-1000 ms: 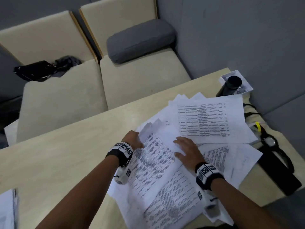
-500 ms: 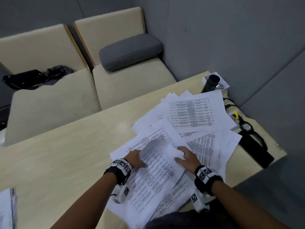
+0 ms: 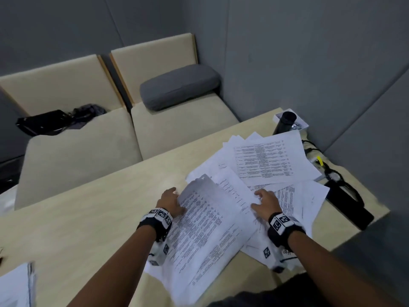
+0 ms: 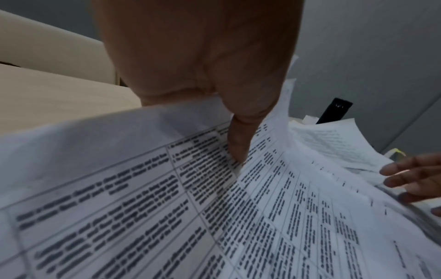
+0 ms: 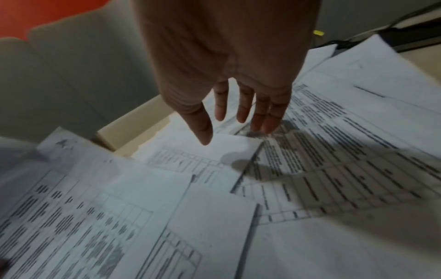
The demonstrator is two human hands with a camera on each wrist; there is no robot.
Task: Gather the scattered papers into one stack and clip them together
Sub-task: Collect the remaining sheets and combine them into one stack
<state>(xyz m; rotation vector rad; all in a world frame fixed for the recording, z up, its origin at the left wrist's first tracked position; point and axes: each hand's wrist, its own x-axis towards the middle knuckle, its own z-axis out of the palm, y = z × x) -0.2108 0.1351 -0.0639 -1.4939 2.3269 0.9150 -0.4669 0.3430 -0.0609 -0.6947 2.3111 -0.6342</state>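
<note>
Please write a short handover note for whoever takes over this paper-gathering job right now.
Left hand: grips the left edge of the lifted, curling sheets, thumb on top of the print.
Right hand: open, fingers spread, fingertips touching the papers beside that bundle.
Papers: a partial bundle between the hands; more loose sheets fanned out further back and to the right on the table, near a black bottle.
Done: some sheets are pulled together, not squared.
Left: collect the rest, align the edges, clip. No clip is identifiable in these views.
</note>
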